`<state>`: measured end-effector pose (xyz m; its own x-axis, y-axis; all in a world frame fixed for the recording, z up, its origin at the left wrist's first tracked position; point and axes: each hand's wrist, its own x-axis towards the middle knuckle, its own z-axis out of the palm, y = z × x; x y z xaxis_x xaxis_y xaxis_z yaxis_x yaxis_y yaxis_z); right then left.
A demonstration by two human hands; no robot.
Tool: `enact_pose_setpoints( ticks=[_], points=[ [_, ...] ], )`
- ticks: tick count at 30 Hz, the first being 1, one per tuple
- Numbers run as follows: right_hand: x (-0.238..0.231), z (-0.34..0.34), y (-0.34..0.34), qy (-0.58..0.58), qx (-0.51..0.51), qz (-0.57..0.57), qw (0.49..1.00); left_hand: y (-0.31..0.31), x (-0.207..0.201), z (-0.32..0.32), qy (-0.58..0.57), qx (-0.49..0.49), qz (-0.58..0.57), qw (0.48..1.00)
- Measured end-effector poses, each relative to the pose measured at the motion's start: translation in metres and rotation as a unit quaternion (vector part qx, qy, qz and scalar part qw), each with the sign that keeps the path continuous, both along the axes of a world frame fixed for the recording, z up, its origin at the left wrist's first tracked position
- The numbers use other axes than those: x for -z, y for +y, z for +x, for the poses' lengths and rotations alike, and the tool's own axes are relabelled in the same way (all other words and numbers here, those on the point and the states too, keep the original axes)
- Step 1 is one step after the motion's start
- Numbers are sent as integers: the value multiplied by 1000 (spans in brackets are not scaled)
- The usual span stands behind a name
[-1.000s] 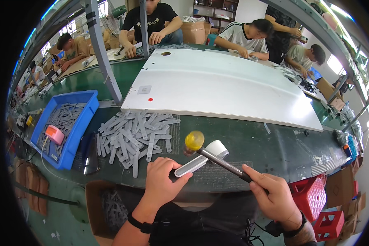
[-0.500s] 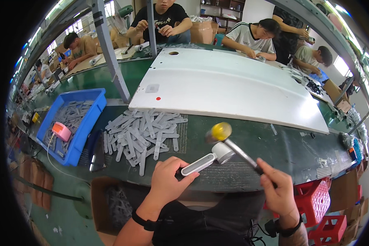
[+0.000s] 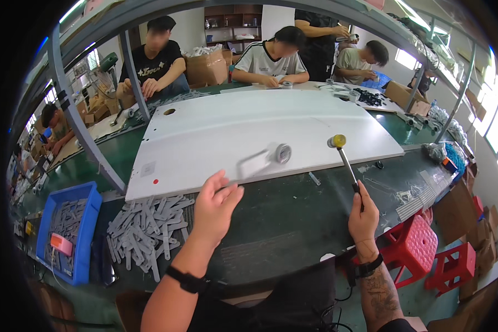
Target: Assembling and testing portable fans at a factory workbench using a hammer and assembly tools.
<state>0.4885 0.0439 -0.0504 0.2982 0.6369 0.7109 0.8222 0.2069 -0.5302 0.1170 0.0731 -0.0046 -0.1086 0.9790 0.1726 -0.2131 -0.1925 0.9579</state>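
My left hand (image 3: pixel 218 205) is held out over the near edge of the white board (image 3: pixel 205 133), fingers spread and nothing in them. Just beyond its fingertips is a white-and-grey part (image 3: pixel 253 165) with a flat handle and a round, ring-like head. The part is smeared by motion, and I cannot tell whether it touches the board. Wrapped round a mallet's dark grip, my right hand (image 3: pixel 363 214) holds the mallet (image 3: pixel 346 163) with its yellow head up, right of the part. Left of my left forearm lies a heap of flat grey strips (image 3: pixel 146 232).
A blue bin (image 3: pixel 91 238) holds more grey strips and a pink device (image 3: pixel 61 244). Metal posts (image 3: pixel 77 116) rise at the left. Red stools (image 3: pixel 415 249) stand at the right. Several people sit or stand beyond the board, with black pieces (image 3: pixel 365 97) near the far right.
My left hand has let go of the white-and-grey part, which has moved forward to the board. The mallet has lifted away to the right. The view has shifted.
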Motion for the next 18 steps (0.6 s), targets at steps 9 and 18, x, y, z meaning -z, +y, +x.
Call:
enact_pose_setpoints(
  ticks=[9, 18],
  points=[
    [3, 0, 6, 85, 28, -92, 992, -40, 33, -10, 207, 17, 20, 978],
    [-7, -13, -4, -45, 4, -66, 997, -102, 39, -102, 396, -131, 118, 901]
  ],
)
